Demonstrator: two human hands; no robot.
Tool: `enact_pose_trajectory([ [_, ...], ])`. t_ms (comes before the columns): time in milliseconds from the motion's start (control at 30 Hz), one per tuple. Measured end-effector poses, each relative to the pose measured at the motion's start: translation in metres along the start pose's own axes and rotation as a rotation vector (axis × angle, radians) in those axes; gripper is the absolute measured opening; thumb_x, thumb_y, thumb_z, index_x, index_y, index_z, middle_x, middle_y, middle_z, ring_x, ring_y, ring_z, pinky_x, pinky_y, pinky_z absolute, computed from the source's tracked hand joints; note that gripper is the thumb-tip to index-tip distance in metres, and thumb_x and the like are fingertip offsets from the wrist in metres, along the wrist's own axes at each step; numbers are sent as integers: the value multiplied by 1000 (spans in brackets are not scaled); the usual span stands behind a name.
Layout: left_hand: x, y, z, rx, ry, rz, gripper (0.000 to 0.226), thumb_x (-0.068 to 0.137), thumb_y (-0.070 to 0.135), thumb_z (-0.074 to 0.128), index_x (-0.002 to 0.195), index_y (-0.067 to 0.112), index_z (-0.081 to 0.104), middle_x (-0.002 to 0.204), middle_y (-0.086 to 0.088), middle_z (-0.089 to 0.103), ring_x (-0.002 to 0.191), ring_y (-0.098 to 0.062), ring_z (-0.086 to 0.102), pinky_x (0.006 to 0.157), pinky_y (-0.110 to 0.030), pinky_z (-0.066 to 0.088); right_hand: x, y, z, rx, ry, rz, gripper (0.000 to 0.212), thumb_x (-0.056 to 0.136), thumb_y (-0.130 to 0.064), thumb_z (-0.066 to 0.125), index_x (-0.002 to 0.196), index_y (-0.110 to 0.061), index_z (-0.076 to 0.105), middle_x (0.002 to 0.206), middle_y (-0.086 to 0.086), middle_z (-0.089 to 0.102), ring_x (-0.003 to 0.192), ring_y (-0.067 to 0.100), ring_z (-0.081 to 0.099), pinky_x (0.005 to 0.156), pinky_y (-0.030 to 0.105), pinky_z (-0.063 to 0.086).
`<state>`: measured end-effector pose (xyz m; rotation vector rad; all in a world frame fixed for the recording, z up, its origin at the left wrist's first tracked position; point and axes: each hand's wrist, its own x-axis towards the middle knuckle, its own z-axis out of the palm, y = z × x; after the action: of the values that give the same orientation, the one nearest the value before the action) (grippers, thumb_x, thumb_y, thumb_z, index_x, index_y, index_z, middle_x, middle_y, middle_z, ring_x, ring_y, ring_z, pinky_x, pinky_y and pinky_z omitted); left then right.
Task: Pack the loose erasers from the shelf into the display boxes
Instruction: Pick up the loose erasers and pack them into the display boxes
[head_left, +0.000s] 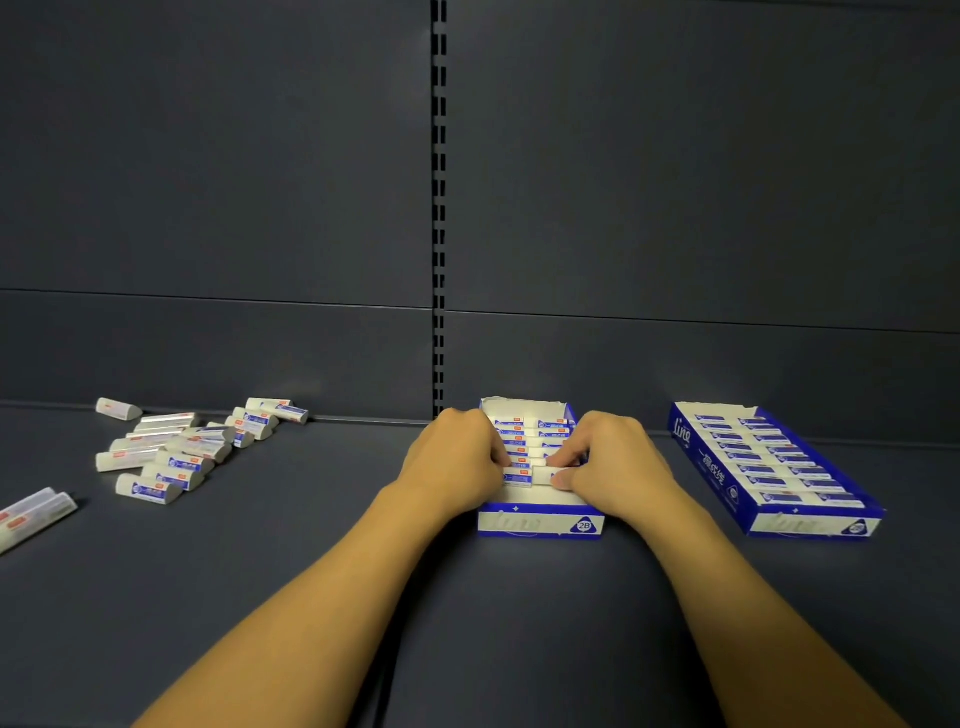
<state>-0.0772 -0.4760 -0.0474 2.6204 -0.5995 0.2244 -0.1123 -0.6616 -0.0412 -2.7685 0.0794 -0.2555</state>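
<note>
A blue and white display box (540, 524) stands in the middle of the dark shelf, holding two rows of white erasers with blue labels. My left hand (457, 460) rests with curled fingers on the box's left row. My right hand (610, 460) pinches a white eraser (545, 474) lying at the front of the right row. A second display box (779, 525), filled with erasers, sits to the right. A pile of several loose erasers (176, 457) lies on the shelf at the left.
Two loose erasers (31, 517) lie near the left edge. The dark back panel with a slotted upright (439, 208) rises just behind the boxes. Bare shelf surface lies between the pile and the middle box.
</note>
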Motion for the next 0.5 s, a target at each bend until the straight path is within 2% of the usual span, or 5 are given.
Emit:
enact_pose_trajectory([
  [167, 0, -1, 1, 5, -4, 4, 19, 92, 25, 72, 110, 21, 77, 115, 3, 72, 101, -15, 66, 85, -34, 59, -3, 0, -1, 60, 14, 7, 24, 79, -33, 83, 101, -31, 72, 106, -9, 69, 95, 12, 64, 78, 31, 58],
  [367, 0, -1, 2, 29, 11, 16, 20, 91, 23, 71, 110, 21, 77, 116, 3, 72, 101, -15, 66, 86, -34, 59, -3, -3, -3, 5, 3, 31, 18, 79, -34, 82, 96, -32, 75, 116, -5, 68, 91, 12, 60, 71, 28, 56],
  [500, 0, -1, 3, 48, 25, 27, 19, 91, 22, 71, 109, 23, 78, 114, 4, 72, 101, -14, 65, 86, -34, 59, -2, -6, -4, -30, -12, 29, 24, 80, -37, 81, 102, -30, 76, 117, -4, 66, 92, 11, 58, 62, 21, 48],
])
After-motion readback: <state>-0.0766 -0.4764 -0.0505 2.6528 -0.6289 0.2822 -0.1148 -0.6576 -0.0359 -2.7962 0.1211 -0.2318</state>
